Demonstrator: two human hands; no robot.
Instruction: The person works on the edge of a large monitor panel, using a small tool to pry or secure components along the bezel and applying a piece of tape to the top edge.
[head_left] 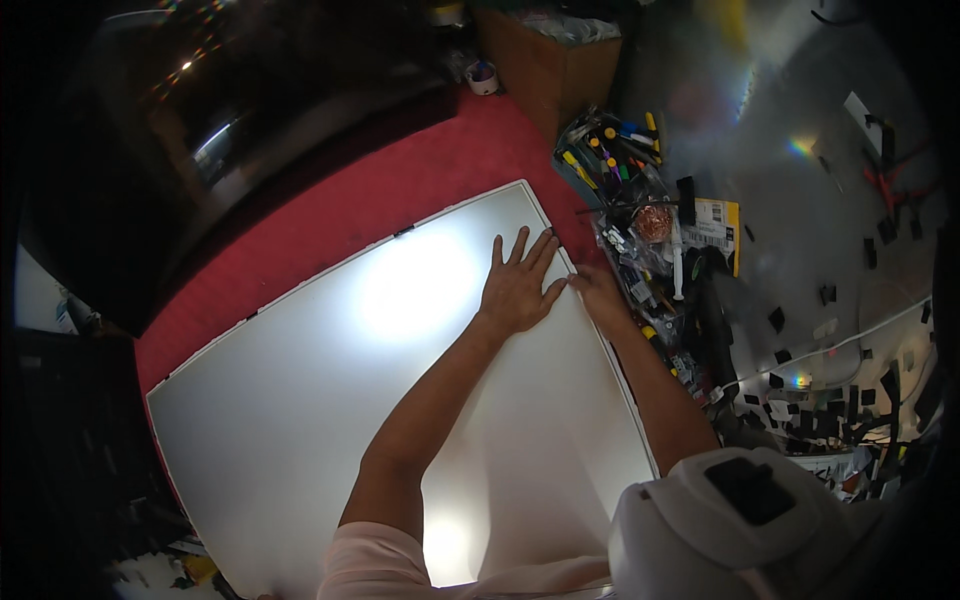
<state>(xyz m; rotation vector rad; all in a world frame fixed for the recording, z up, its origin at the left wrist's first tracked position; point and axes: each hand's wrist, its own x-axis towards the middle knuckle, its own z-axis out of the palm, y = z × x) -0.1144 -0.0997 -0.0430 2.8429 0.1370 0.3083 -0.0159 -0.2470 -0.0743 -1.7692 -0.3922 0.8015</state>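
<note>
A large white flat panel [300,420] with a thin edge frame lies at a slant across the work surface, and a bright light reflects on it. Near its far right corner my left hand [515,288] rests palm down on the sheet, fingers spread. Just to the right, my right hand [598,298] is closed at the panel's right edge, its thumb close to my left thumb. My right fingertips are partly hidden, so how far they wrap around the edge does not show. Small dark clips sit along the panel's far edge.
Red cloth [440,150] lies under the panel. A dark screen [300,90] stands beyond it. To the right are a cardboard box [540,70], a holder of pens and tools [610,150], a copper wire ball [653,220], a white cable [830,350] and scattered black scraps.
</note>
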